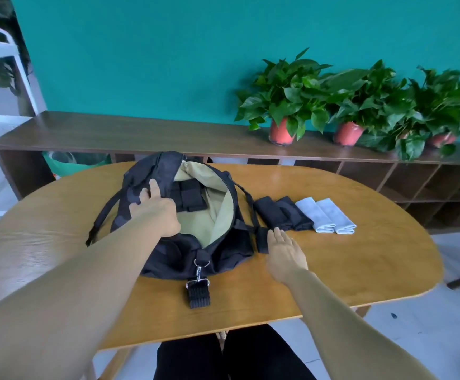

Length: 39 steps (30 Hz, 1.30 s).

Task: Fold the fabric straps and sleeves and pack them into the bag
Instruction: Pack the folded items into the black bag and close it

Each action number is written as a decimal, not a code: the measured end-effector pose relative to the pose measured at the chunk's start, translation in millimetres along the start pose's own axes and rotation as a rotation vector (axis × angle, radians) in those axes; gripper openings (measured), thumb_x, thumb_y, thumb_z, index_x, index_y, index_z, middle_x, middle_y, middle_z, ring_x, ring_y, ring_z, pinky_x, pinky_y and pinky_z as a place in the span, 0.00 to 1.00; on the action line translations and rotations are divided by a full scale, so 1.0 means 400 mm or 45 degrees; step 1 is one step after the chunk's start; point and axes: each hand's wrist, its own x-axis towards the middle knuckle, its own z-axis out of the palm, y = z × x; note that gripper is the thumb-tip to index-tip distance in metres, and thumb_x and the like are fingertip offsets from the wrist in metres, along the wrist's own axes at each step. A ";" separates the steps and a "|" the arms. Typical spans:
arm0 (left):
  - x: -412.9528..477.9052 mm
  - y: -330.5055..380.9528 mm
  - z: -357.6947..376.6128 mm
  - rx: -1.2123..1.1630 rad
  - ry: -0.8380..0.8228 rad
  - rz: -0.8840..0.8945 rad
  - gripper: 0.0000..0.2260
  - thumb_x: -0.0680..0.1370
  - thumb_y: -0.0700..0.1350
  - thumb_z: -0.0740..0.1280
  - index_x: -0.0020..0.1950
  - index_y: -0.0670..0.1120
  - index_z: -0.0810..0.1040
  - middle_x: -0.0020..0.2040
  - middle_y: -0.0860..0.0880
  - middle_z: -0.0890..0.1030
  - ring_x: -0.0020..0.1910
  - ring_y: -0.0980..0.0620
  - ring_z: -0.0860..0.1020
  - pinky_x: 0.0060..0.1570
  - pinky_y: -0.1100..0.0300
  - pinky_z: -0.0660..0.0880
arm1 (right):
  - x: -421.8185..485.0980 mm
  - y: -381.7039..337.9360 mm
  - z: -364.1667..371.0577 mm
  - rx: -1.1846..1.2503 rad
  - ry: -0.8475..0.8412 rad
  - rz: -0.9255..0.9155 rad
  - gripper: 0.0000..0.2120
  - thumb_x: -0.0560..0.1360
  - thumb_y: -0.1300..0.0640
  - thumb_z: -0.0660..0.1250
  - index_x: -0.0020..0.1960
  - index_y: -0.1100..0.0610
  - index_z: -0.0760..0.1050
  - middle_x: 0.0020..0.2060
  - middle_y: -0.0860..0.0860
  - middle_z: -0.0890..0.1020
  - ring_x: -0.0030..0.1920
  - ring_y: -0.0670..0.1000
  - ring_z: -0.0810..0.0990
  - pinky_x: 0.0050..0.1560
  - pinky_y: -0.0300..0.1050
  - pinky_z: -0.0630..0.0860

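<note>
Bag (223,253) sits open, centre-left on the surface (360,259), tan lining up. Folded black pieces (187,197) are already inside at the far end.

Left hand (156,212) is on the bag's left rim. Fingers lie over the dark fabric; can't tell if the thumb hooks the edge. Right hand (286,252) is flat and relaxed, holding nothing, fingertips just beside a short black strap piece (263,239) at the bag's right side.

Still out, in a row right of the bag: two black folded sleeves (283,216), then two pale folded sleeves (326,216), all touching side by side.

Handling, my read:
- Light, soft, floppy cloth with no stiffness, so folds will spring open if lifted by one corner.
- Pinch across the full thickness at the folded end, or slide fingers under and clamp from above.
- Low slip risk, nothing fragile.
- Bag walls are limp, so the mouth likely sags shut unless the rim is held.

In the way: the bag's shoulder strap (250,204) runs between the mouth and the row. Metal clip (199,271) and webbing tab (199,296) hang off the near side. Potted plants (286,105) on the far shelf unit (141,135) are well clear.
</note>
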 end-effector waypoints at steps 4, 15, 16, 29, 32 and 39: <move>-0.005 0.003 0.007 0.030 -0.013 0.037 0.19 0.74 0.43 0.64 0.65 0.49 0.70 0.77 0.43 0.36 0.76 0.40 0.45 0.67 0.44 0.60 | -0.004 -0.008 0.010 -0.031 0.120 -0.043 0.16 0.79 0.61 0.54 0.67 0.58 0.66 0.68 0.54 0.69 0.70 0.53 0.64 0.69 0.45 0.60; -0.015 -0.011 0.006 0.023 -0.027 0.089 0.20 0.73 0.43 0.66 0.65 0.49 0.70 0.77 0.42 0.38 0.75 0.40 0.49 0.65 0.44 0.62 | -0.034 -0.035 -0.037 -0.125 0.081 0.003 0.09 0.77 0.65 0.57 0.53 0.57 0.74 0.47 0.53 0.80 0.47 0.56 0.79 0.39 0.44 0.69; -0.015 -0.012 0.006 0.019 -0.028 0.091 0.20 0.73 0.44 0.66 0.65 0.49 0.70 0.77 0.42 0.38 0.75 0.40 0.49 0.65 0.44 0.62 | -0.035 -0.036 -0.044 -0.117 0.085 0.014 0.09 0.77 0.65 0.57 0.52 0.56 0.74 0.45 0.53 0.80 0.45 0.56 0.79 0.38 0.44 0.69; 0.048 -0.030 -0.041 0.009 0.042 0.117 0.18 0.73 0.45 0.68 0.63 0.48 0.71 0.77 0.41 0.36 0.76 0.40 0.47 0.67 0.44 0.61 | 0.023 -0.095 -0.147 0.028 0.812 -0.001 0.14 0.57 0.71 0.73 0.28 0.59 0.69 0.22 0.52 0.70 0.22 0.52 0.62 0.29 0.31 0.43; 0.072 -0.039 -0.052 -0.006 0.061 0.115 0.17 0.75 0.45 0.67 0.63 0.48 0.70 0.77 0.41 0.36 0.76 0.40 0.45 0.69 0.43 0.59 | 0.058 -0.134 -0.178 0.088 1.028 -0.113 0.08 0.64 0.67 0.58 0.28 0.59 0.69 0.22 0.51 0.72 0.22 0.53 0.72 0.27 0.32 0.46; 0.134 -0.071 -0.068 -0.064 0.121 0.131 0.24 0.76 0.44 0.66 0.71 0.51 0.66 0.78 0.41 0.37 0.77 0.40 0.45 0.70 0.43 0.58 | 0.151 -0.246 -0.168 0.148 1.169 -0.381 0.10 0.67 0.65 0.56 0.36 0.59 0.76 0.37 0.54 0.84 0.41 0.51 0.84 0.29 0.40 0.75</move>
